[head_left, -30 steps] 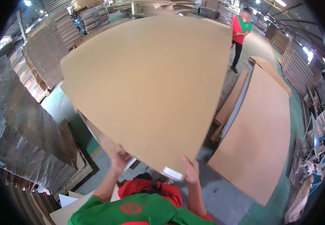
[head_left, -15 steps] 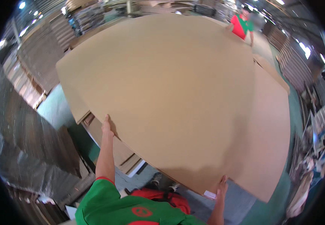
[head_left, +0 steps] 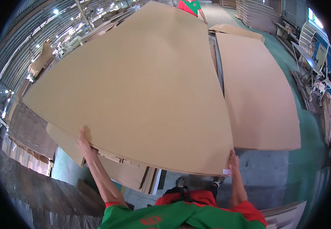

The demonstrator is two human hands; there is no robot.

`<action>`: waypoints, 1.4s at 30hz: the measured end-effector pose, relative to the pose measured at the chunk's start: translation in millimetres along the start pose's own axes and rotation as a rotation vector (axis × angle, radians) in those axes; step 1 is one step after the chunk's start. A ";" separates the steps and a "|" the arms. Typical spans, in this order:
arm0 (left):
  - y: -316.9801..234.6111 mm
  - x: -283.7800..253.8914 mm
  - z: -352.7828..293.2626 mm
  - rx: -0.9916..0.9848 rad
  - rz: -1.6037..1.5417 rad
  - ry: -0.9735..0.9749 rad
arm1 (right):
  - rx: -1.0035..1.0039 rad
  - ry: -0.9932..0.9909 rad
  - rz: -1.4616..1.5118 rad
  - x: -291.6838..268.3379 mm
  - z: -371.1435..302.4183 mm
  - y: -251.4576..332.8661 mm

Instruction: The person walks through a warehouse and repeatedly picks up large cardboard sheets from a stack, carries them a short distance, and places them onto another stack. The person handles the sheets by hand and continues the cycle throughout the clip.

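Observation:
A large flat tan cardboard sheet stretches out in front of me, above other stacked sheets. My left hand is closed on its near edge at the left, thumb on top and fingers hidden underneath. At the near right corner, my right hand grips the sheet the same way, next to a small white label. A co-worker in a green and red shirt stands at the far edge; what their hands do there is mostly hidden.
On the right lies a stack of pinkish-brown sheets, a narrow gap from my sheet. Lower boards show beneath my left arm. Plastic-wrapped stacks stand at the near left. Metal frames and clutter line the right side.
The cardboard sheet has shifted left in view, off the pinkish-brown stack, opening a gap between them. Both hands keep their hold. My view has turned too.

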State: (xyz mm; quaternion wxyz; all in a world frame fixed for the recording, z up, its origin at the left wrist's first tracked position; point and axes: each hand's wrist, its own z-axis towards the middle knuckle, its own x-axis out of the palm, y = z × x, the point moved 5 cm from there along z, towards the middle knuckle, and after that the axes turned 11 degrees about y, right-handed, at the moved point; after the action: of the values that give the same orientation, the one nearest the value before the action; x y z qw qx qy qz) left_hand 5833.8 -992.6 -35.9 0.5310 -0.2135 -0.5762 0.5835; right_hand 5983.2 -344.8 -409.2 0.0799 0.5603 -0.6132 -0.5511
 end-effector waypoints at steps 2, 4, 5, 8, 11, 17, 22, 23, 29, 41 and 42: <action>-51.1 78.2 -26.9 0.233 0.182 0.011 | 0.012 0.048 0.056 -3.2 18.9 -13.0; -88.1 151.3 -54.6 0.289 0.256 0.014 | 0.077 0.097 0.066 0.7 36.2 -30.4; -106.2 184.9 -72.6 0.364 0.327 -0.025 | 0.047 0.148 0.133 6.7 42.8 -36.2; -144.9 280.2 -129.4 0.486 0.484 0.016 | 0.023 0.362 0.426 33.0 50.6 -50.7; -178.4 367.3 -206.0 0.779 0.622 0.108 | -0.029 0.475 0.610 49.5 46.6 -49.0; -237.6 495.9 -327.2 1.411 1.030 0.728 | 0.112 0.680 0.850 29.6 22.7 -18.2; -189.6 543.2 -317.7 0.693 -0.061 1.592 | 0.102 0.771 1.134 -14.1 -3.4 6.9; -160.4 551.9 -306.9 0.700 -0.045 1.580 | 0.082 0.773 1.216 -17.3 -3.4 15.8; 290.7 540.6 -308.1 -0.395 0.639 1.331 | 0.179 0.758 1.434 -45.3 60.6 32.9; 808.3 497.8 -331.1 -1.412 0.252 1.205 | 0.116 0.645 0.274 196.7 231.3 -177.7; 841.7 472.2 -320.2 -1.489 0.360 1.071 | 0.299 0.739 0.130 217.7 207.8 -211.0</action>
State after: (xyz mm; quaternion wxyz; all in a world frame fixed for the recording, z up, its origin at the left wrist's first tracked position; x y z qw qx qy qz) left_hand 5632.2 -249.2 -699.8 0.3540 -0.8252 -0.4384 -0.0386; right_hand 5882.7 -342.0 -762.7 0.2473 0.6863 -0.6507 -0.2110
